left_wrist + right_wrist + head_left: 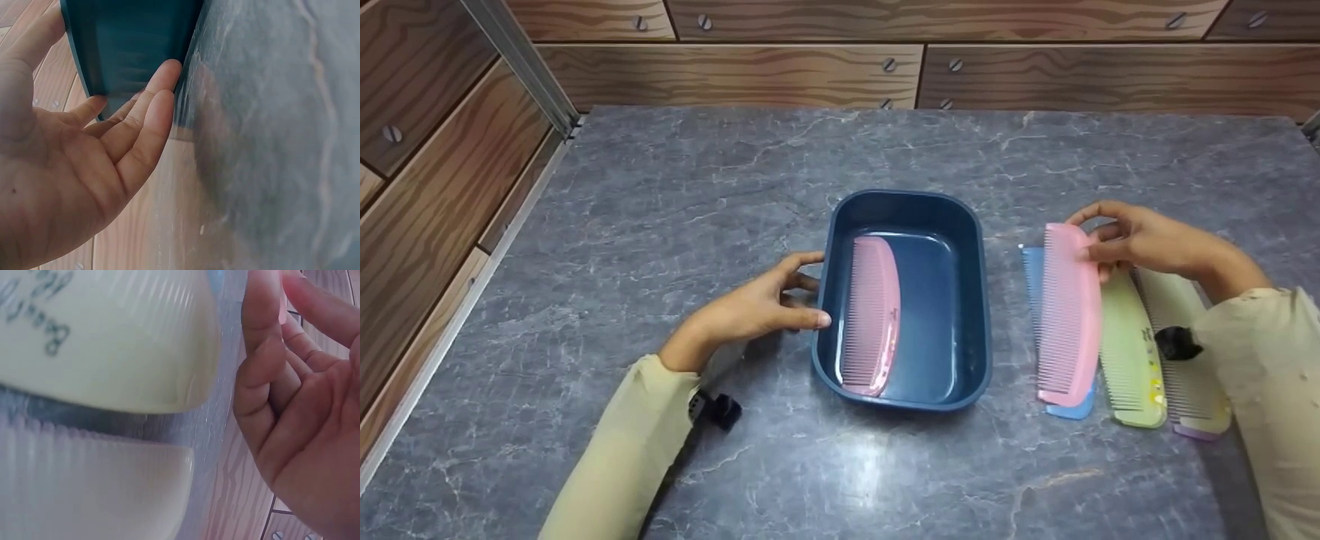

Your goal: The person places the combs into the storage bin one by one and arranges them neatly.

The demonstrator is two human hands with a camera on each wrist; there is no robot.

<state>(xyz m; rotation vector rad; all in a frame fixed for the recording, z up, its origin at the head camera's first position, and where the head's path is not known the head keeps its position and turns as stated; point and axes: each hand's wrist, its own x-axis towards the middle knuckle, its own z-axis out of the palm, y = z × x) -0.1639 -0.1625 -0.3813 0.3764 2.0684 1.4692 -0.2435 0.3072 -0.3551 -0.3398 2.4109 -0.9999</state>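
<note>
My left hand (750, 304) rests against the left side of a dark blue tub (928, 322), thumb at the rim and fairly straight fingers on the outer wall. Inside the tub, along its left side, lies a pink comb (889, 322) with small printed decorations. Between thumb and fingers my right hand (1159, 241) pinches the top end of a second pink comb (1072, 322). That comb overlaps a blue comb (1072, 411) in the head view. Beside it lie a light green comb (1132, 360) and a pale comb with a purple end (1192, 382), partly hidden by the right wrist.
The tub and combs are on a grey marble-patterned table (697, 180). Wood-patterned panels (780, 75) rise behind and at the left, with a metal rail (529, 67) in the left corner. A black wrist camera (724, 411) shows under the left sleeve.
</note>
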